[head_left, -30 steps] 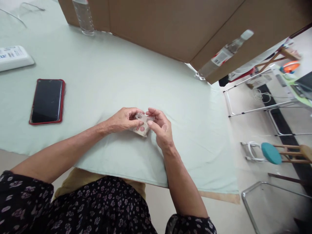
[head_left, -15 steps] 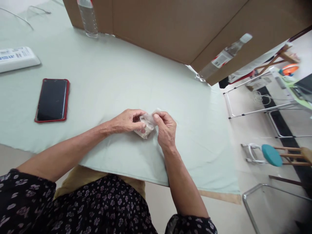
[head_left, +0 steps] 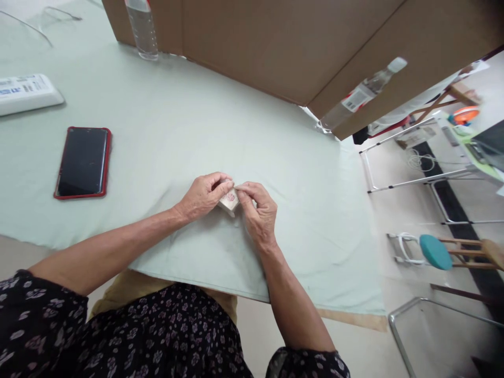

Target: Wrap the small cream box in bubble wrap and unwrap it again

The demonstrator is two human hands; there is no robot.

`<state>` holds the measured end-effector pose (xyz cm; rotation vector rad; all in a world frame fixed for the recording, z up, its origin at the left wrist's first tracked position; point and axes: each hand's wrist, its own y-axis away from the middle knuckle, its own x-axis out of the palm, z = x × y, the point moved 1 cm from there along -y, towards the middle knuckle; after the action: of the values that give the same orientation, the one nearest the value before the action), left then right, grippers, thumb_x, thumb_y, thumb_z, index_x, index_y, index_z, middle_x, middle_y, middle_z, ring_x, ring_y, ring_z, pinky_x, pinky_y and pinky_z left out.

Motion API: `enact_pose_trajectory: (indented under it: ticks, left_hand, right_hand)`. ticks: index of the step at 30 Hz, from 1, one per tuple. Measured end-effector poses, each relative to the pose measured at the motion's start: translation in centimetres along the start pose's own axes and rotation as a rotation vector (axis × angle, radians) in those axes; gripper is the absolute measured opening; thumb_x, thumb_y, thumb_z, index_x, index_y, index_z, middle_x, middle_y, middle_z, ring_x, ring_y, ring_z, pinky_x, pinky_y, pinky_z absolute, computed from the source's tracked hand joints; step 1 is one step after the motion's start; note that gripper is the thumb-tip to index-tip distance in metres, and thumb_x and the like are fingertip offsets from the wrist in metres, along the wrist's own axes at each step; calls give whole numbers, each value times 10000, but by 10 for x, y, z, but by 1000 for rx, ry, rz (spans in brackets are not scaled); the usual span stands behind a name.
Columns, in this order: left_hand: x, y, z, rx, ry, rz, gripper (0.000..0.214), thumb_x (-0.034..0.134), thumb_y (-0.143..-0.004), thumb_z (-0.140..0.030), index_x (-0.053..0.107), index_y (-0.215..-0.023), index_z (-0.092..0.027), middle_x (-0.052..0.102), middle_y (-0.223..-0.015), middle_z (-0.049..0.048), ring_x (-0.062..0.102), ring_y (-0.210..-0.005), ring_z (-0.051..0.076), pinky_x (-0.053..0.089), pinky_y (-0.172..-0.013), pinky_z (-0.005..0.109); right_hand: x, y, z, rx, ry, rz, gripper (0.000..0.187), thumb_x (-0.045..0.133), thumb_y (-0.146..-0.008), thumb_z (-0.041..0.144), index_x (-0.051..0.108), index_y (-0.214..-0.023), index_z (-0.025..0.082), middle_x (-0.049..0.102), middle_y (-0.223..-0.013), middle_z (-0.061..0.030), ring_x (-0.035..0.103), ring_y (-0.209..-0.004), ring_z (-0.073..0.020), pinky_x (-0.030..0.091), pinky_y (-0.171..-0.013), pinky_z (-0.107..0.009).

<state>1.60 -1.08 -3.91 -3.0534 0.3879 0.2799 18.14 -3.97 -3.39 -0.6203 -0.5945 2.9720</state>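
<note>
Between my hands, near the front of the table, is a small pale block (head_left: 230, 201) with a reddish mark on its face and thin whitish wrapping around it. My left hand (head_left: 205, 195) grips it from the left, thumb over the upper edge. On the right, my right hand (head_left: 260, 211) pinches the wrapping close to the block's upper right corner, its fingers bent together. Both hands hide part of the block, and I cannot tell what it is inside the wrapping.
A smartphone (head_left: 83, 161) in a red case lies left on the pale green cloth (head_left: 165, 126). Beyond it is a white printed package (head_left: 29, 94). A large cardboard panel (head_left: 252, 47) stands at the back, with clear bottles (head_left: 142, 31) against it. Stools (head_left: 435, 252) stand on the right.
The loose wrapping that stuck up between my hands is now drawn down close to the block, showing its reddish mark. My right hand has moved left, nearer my left hand.
</note>
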Motion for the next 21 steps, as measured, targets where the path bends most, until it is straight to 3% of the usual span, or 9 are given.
enact_pose_trajectory:
  ticks: [4, 8, 15, 21]
  left_hand:
    - [2, -1, 1, 21, -34, -107, 324, 497, -931, -451, 643, -929, -161, 660, -805, 23, 582, -754, 153, 475, -732, 269]
    - [-2, -5, 1, -12, -63, -103, 325, 477, -931, -462, 628, -907, -175, 652, -863, 37, 589, -837, 176, 477, -761, 276]
    - [-11, -5, -5, -30, -56, 34, 373, 478, -908, -451, 675, -1024, -156, 679, -928, 46, 605, -855, 187, 484, -788, 299]
    - [-13, -5, -3, -33, -177, -32, 362, 543, -840, -365, 687, -1095, -152, 698, -957, 60, 626, -872, 202, 511, -839, 345]
  right_hand:
    - [1, 1, -3, -112, 191, 99, 214, 577, -957, 393, 744, -1051, 298, 716, -1136, -71, 653, -1094, -248, 489, -1010, -432]
    - [1, 2, -8, -225, 386, 190, 329, 668, -896, 471, 710, -1172, 298, 692, -1262, -94, 620, -1181, -297, 440, -1035, -468]
    - [-5, 5, -14, -399, 548, 133, 280, 575, -973, 377, 665, -1217, 271, 702, -1229, -103, 648, -1124, -267, 428, -980, -434]
    - [-5, 1, -14, -465, 671, 159, 257, 537, -997, 300, 644, -1220, 228, 688, -1280, -122, 635, -1176, -249, 443, -963, -406]
